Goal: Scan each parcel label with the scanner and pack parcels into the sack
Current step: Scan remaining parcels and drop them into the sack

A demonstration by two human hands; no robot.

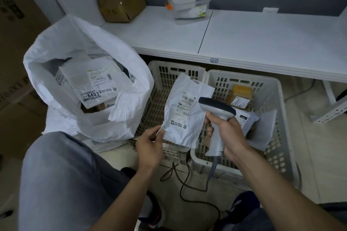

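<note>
Scanning of flat white plastic mailer parcel (185, 110).
Left hand (150, 143) pinches its corner; right hand (228, 133) grips grey handheld barcode scanner (216, 118).

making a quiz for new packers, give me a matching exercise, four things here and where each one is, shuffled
Things:
1 scanner
2 yellow parcel
3 tub
4 6403 parcel

Places:
a on the table
b in the sack
c in the right hand
d in the right basket

Pairs: 1-c, 2-d, 3-a, 4-b
</note>
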